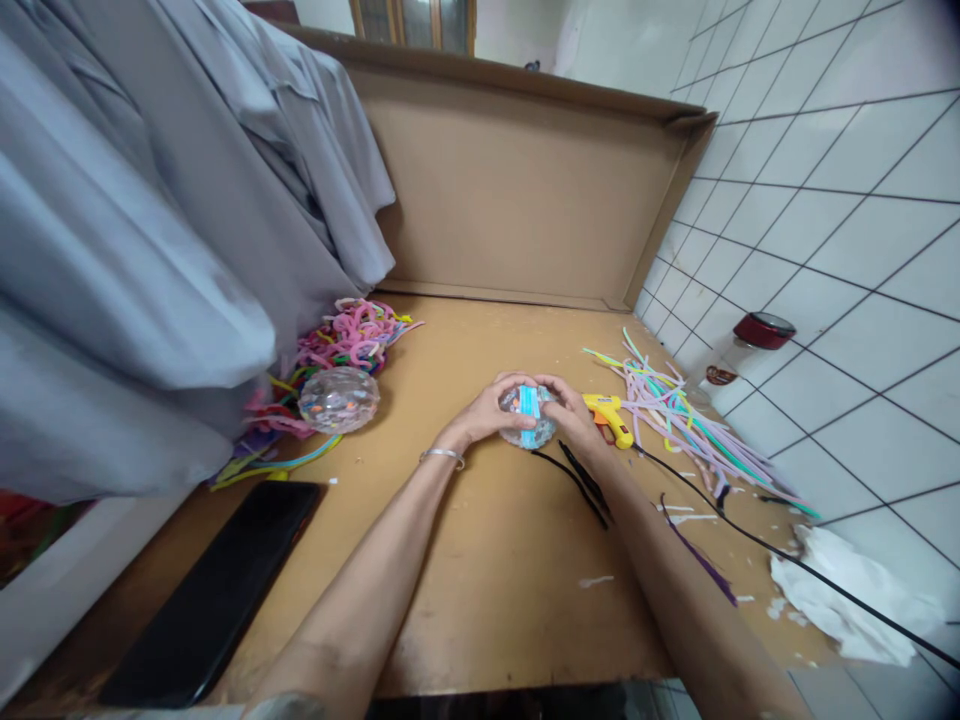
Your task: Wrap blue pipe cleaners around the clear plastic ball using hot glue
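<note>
Both my hands are closed around a clear, rounded, bowl-like object [510, 438] at the middle of the table. My left hand [486, 410] grips its left side, with a silvery bangle on that wrist. My right hand [571, 408] curls around its right side, thumb on top. Across the top of the object, between my thumbs, lies a light blue striped band [529, 412]; its exact kind is unclear. Just right of my right hand rests a yellow glue gun [613, 420]. Black pipe cleaners [577, 480] lie by my right forearm.
A second clear round object [339, 400] sits at left before a pile of coloured pipe cleaners [360, 335]. More pipe cleaners [690, 430], a red-lidded jar [739, 355] and crumpled white tissue [847, 590] are at right. A black phone [217, 590], grey cloth [150, 230] and cardboard [510, 180] surround the workspace.
</note>
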`<state>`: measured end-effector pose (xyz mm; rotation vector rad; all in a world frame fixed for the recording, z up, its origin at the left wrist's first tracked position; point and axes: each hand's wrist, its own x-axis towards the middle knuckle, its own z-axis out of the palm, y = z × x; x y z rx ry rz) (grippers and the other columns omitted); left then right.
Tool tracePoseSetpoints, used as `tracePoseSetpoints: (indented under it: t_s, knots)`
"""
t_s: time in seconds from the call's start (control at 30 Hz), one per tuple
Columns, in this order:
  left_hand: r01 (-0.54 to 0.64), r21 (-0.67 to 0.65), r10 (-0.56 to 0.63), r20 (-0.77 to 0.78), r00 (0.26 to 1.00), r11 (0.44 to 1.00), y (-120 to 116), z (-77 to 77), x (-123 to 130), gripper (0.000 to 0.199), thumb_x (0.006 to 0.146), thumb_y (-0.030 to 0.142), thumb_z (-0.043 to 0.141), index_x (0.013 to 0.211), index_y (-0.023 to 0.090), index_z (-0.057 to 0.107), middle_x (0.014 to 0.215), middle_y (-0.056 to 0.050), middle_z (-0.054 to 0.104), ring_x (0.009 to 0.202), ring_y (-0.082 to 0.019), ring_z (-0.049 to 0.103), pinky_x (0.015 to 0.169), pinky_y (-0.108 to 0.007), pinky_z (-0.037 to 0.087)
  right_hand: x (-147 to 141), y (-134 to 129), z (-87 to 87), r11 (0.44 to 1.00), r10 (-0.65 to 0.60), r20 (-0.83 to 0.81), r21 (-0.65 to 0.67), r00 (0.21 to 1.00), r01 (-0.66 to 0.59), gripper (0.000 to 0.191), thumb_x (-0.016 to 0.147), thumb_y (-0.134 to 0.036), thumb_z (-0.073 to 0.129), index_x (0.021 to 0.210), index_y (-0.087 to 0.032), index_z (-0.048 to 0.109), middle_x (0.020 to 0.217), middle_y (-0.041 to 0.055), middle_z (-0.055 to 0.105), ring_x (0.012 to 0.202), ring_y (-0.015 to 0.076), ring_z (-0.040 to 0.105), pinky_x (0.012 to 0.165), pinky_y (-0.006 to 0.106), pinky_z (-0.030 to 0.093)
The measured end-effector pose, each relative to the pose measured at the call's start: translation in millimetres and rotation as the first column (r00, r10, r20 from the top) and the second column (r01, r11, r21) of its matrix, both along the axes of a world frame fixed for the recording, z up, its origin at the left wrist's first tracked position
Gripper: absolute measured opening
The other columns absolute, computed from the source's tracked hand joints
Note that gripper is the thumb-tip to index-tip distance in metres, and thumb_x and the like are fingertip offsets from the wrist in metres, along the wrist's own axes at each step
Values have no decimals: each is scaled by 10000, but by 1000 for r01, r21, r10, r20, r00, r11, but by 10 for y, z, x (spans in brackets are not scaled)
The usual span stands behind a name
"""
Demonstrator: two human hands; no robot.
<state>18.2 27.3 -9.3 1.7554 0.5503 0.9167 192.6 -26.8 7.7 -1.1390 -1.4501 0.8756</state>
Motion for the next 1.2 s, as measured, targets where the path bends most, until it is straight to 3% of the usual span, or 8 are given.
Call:
tracePoseSetpoints:
  t_s: [0.27,0.47,0.63,0.8,1.0,1.2]
  knots:
    - [-5,95,19,-148,989,995,9,88,-48,824,459,403,901,1203,247,584,1361,-88,376,1387,-313,329,1184,-437,258,0,58,-48,997,-41,-68,-61,997,37,413,611,-326,630,1011,-224,615,1065,42,674,1032,243,608,927,395,474]
    - [27,202,17,-210,977,979,-29,104,-26,978,433,371,917,1300,243,483,1322,-90,402,1277,-288,441,1146,-442,333,-9,87,-67,993,-99,-101,-80,990,91,399,596,-334,642,975,-209,621,1007,41,667,986,233,606,921,389,464]
    - [10,223,36,-201,979,975,-46,78,-19,988,448,378,913,1312,238,455,1310,-84,444,1242,-276,476,1113,-420,374,-26,62,-63,995,-84,-117,-54,990,79,392,615,-337,656,986,-213,623,1023,35,663,992,221,600,915,367,456]
    - [-51,285,107,-182,977,957,-102,21,-37,888,527,366,879,1299,227,463,1281,-84,481,1206,-259,507,1077,-409,415,-30,38,-40,989,-145,-172,-60,974,136,402,718,-522,629,982,-220,642,1035,52,686,1015,232,608,921,377,462]
    - [-149,419,214,-111,971,895,-232,-115,16,837,545,375,872,1278,229,494,1319,-108,441,1303,-295,440,1113,-457,394,-6,92,-79,980,-193,-211,-97,958,176,613,719,-754,535,980,-222,691,1141,87,687,1104,259,600,983,422,450]
    - [-230,597,288,-3,958,769,-256,-299,143,728,602,363,839,1240,252,506,1421,-127,287,1317,-330,431,1084,-517,420,10,120,-151,990,-134,-239,-65,962,121,619,788,-752,461,1010,-230,710,1152,80,690,1124,248,600,1011,426,440]
